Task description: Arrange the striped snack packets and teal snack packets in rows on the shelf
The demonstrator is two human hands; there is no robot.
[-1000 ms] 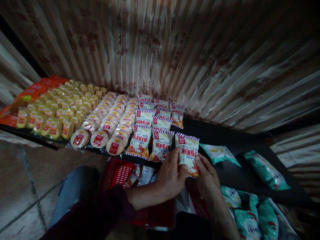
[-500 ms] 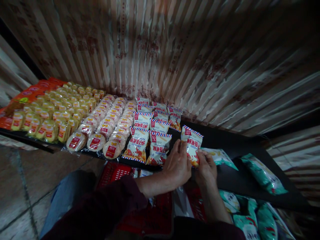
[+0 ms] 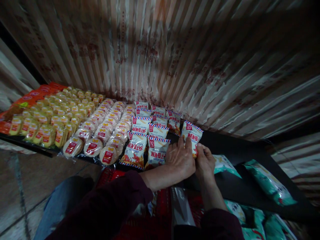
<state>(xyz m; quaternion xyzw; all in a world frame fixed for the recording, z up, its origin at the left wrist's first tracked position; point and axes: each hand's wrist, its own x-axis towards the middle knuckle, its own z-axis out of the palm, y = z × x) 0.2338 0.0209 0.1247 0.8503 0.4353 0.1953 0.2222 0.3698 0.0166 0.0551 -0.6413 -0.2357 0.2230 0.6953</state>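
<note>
A small white snack bag (image 3: 192, 134) with red print and a striped top edge stands tilted back between my hands. My right hand (image 3: 205, 160) pinches its lower right corner. Across the lower left front of the same bag lie the fingers of my left hand (image 3: 180, 159), pressed against it, and part of the bag is hidden behind them. Just left of that hand, a matching bag (image 3: 157, 150) stands at the front of its row. Several more of these bags stand in rows behind, with another front bag (image 3: 135, 150) beside the round biscuit packs.
Round biscuit packs (image 3: 92, 146) and yellow wrapped cakes (image 3: 46, 135) fill the left of the black shelf (image 3: 232, 186). Orange packaging (image 3: 32, 95) lies at the far left. Green bags (image 3: 268, 181) lie right. Below are a red basket (image 3: 160, 213) and more green bags (image 3: 257, 223).
My left hand has shifted slightly right, its fingers now over the bag's front. The bag sits a little farther back. The view has tilted slightly.
</note>
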